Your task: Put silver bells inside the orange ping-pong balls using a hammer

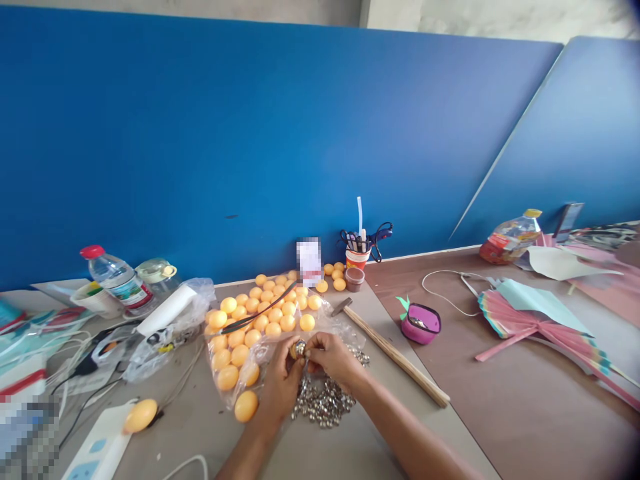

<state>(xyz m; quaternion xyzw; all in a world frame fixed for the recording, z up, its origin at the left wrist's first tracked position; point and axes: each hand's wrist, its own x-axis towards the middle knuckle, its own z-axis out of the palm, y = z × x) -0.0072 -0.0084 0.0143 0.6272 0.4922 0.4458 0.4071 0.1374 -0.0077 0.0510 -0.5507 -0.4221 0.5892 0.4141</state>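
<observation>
My left hand [284, 371] is closed around a small round piece [300, 348] with a shiny metallic top and some gold or orange showing beneath. My right hand [330, 359] pinches at its side; whether its fingertips hold a separate part is too small to make out. Under both hands lies a loose pile of small shiny metal pieces [325, 403]. Just behind and left, many orange balls [273, 329] rest on and in a clear plastic bag [225, 393]. One orange ball [246, 406] sits beside my left wrist.
A wooden-handled hammer [395, 353] lies to the right, then a purple pouch [421, 323]. A cup of pens [357, 257] and a small round tub [355, 279] stand by the blue partition [280, 147]. Bottle [123, 283], cables and power strip [103, 440] crowd the left. Pink fans [545, 327] lie far right.
</observation>
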